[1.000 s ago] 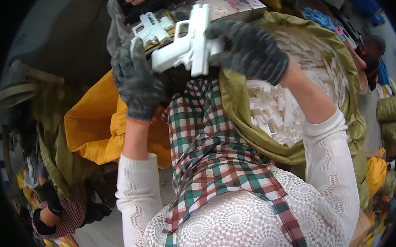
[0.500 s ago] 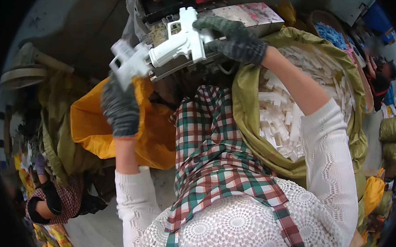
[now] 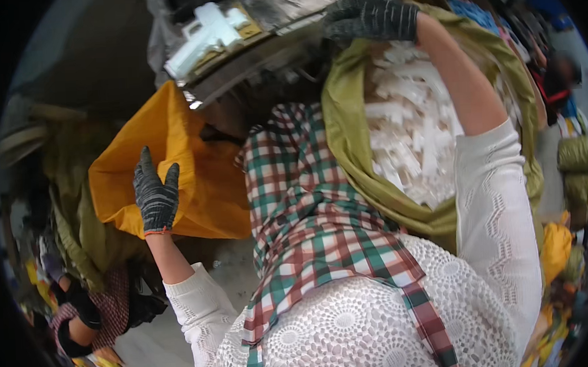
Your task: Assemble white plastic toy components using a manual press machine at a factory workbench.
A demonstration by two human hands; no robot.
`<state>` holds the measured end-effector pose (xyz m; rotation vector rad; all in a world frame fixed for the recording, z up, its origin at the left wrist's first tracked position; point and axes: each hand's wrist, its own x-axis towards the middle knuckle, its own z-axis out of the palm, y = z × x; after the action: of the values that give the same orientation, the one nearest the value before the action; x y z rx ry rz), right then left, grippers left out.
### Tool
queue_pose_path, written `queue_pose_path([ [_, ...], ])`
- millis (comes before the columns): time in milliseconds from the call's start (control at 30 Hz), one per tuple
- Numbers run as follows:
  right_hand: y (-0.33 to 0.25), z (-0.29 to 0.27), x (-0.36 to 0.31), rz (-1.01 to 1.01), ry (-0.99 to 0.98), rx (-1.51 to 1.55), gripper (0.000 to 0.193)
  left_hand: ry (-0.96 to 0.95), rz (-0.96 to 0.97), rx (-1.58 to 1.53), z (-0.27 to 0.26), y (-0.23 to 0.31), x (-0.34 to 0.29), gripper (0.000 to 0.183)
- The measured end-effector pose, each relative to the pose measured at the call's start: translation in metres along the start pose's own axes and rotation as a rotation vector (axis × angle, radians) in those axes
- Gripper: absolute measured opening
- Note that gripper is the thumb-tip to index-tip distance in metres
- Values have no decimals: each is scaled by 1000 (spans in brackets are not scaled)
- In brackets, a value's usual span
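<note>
My left hand point(image 3: 156, 197), in a grey knitted glove, is held over the orange bag point(image 3: 124, 169) with thumb and fingers apart and nothing in them. A white plastic toy pistol point(image 3: 210, 35) lies on a brass-coloured block point(image 3: 249, 29) at the left end of the bench. My right hand point(image 3: 373, 16), gloved alike, is at the bench's right part, by the rim of the green sack point(image 3: 344, 124). Its fingers point left and are blurred; whether they grip anything is hidden. White plastic parts point(image 3: 414, 130) fill the green sack.
The bench's metal front edge point(image 3: 261, 55) runs above my lap. At the far left another person's dark-sleeved arm point(image 3: 81, 304) shows beside olive sacking point(image 3: 76, 215). Yellow bags point(image 3: 555, 243) and olive bundles point(image 3: 577, 155) lie at the right.
The toy pistol from my right hand now lies on the block. My left hand has come down and left, without the white piece it held. My right hand has moved right.
</note>
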<state>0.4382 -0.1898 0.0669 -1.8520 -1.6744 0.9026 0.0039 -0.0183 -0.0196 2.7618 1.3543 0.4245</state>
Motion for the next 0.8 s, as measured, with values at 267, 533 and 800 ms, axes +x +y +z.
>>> queue_pose_path([
  [267, 195, 4, -99, 547, -135, -892, 66, -283, 160, -249, 10, 58, 4, 57],
  [533, 133, 35, -101, 629, -260, -741, 65, -400, 306, -301, 34, 78, -20, 54],
  [800, -20, 48, -90, -62, 408, -274, 26, -765, 259, -1378, 21, 168, -42, 49],
])
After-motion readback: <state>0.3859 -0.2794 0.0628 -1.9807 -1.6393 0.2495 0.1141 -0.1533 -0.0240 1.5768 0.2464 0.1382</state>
